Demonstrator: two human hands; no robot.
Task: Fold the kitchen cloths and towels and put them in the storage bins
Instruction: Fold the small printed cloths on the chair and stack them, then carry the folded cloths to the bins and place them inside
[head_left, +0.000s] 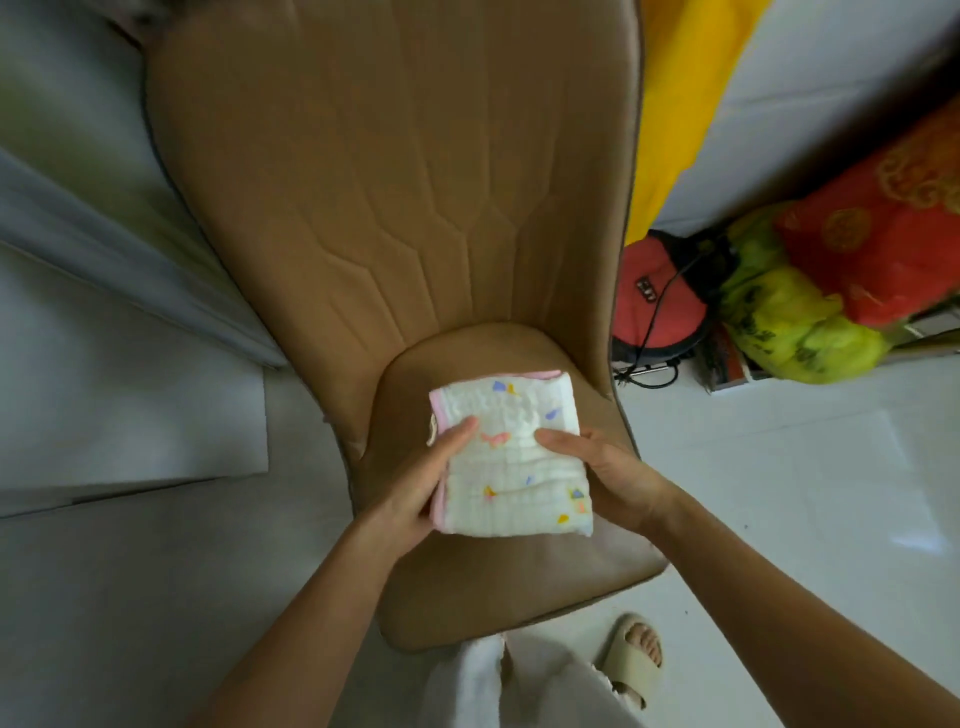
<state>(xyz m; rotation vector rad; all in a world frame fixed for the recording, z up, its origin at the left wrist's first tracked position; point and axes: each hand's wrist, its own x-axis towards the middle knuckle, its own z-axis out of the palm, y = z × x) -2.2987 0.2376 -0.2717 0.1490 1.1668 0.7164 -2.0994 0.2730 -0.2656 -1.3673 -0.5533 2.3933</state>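
Above the tan chair seat (519, 587) sits the folded white cloth (511, 457) with pink edging, held between my 2 hands: left hand (421, 483) grips its left edge, thumb on top, right hand (608, 467) clamps the right edge; red and yellow bags (810, 291) lie on the floor beside the chair

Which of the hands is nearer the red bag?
Right. The right hand grips the cloth's edge on the side toward the red bag; the left hand holds the far edge.

Under the fingers (457, 434) lies a soft, crinkled white muslin cloth (511, 457), beneath it the chair (395, 208) in smooth, matt tan leatherette.
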